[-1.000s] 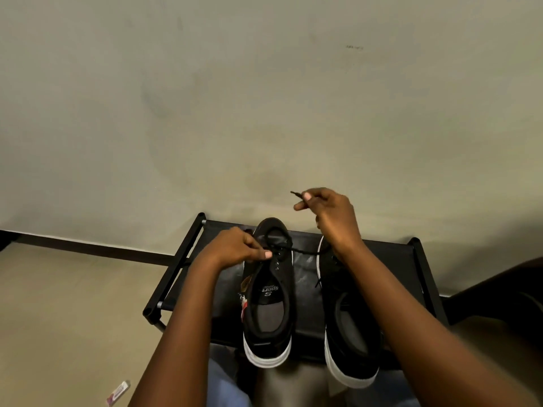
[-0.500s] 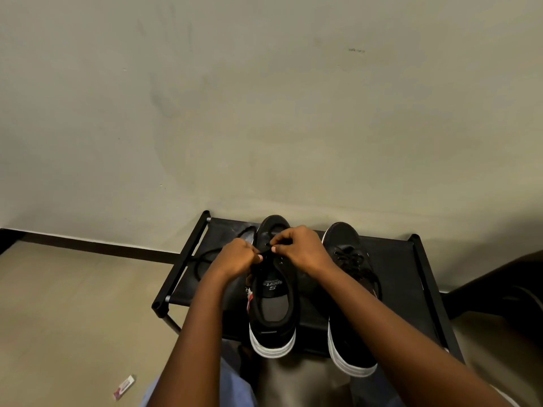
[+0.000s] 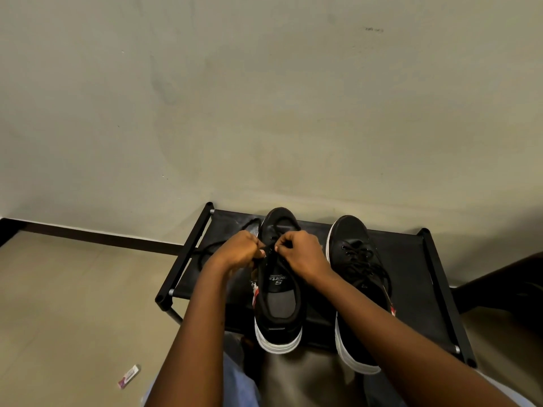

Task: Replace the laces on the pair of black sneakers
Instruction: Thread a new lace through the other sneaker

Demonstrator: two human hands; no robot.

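Note:
Two black sneakers with white soles stand side by side on a low black rack (image 3: 435, 289), toes toward the wall. The left sneaker (image 3: 277, 318) has its tongue area under my hands. My left hand (image 3: 238, 254) and my right hand (image 3: 302, 255) meet over its eyelets, both pinching a black lace (image 3: 269, 248). A loose length of black lace (image 3: 205, 254) loops on the rack left of my left hand. The right sneaker (image 3: 352, 259) is fully laced, with a red tag at its side.
The rack stands against a plain beige wall (image 3: 264, 98) with a dark skirting (image 3: 88, 236). A small pink and white wrapper (image 3: 128, 376) lies on the tiled floor at the lower left. A dark object (image 3: 505, 283) sits at the right edge.
My right hand, which held the lace end up above the right sneaker, has come down to the left sneaker's eyelets. Both hands are now together on the lace there.

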